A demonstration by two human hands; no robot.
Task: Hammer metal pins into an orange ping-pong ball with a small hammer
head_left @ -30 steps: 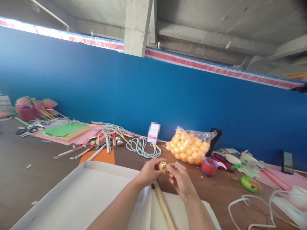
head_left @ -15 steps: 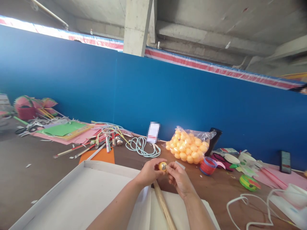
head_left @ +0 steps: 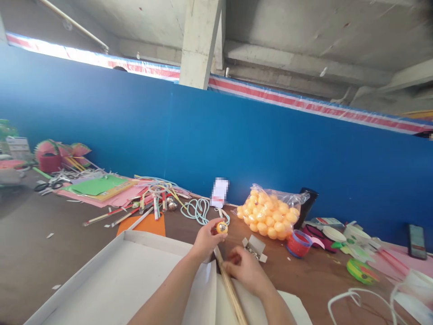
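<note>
My left hand [head_left: 206, 239] is closed around an orange ping-pong ball [head_left: 218, 229], held up above the table. Shiny silver metal covers part of the ball's near side. Lower and to the right, my right hand [head_left: 245, 271] is apart from the ball, its fingers bent and slightly blurred, with a gap between thumb and forefinger. Its fingertips are close to a wooden stick [head_left: 230, 289]; whether they touch it I cannot tell. Just behind that hand stands a small open carton [head_left: 259, 246] with small shiny metal pieces inside.
A large white tray-like lid [head_left: 152, 280] lies in front. Beyond my hands are a clear bag of orange balls [head_left: 269, 216], a red-and-blue tub [head_left: 299, 243] and a light-blue cord [head_left: 196, 211]. Papers [head_left: 98, 185] and scissors [head_left: 50, 184] lie left; a green-yellow round case [head_left: 361, 271] sits right.
My right hand has left the ball and dropped toward the stick, uncovering the small carton. The ball stays in my left hand. The view has shifted slightly.
</note>
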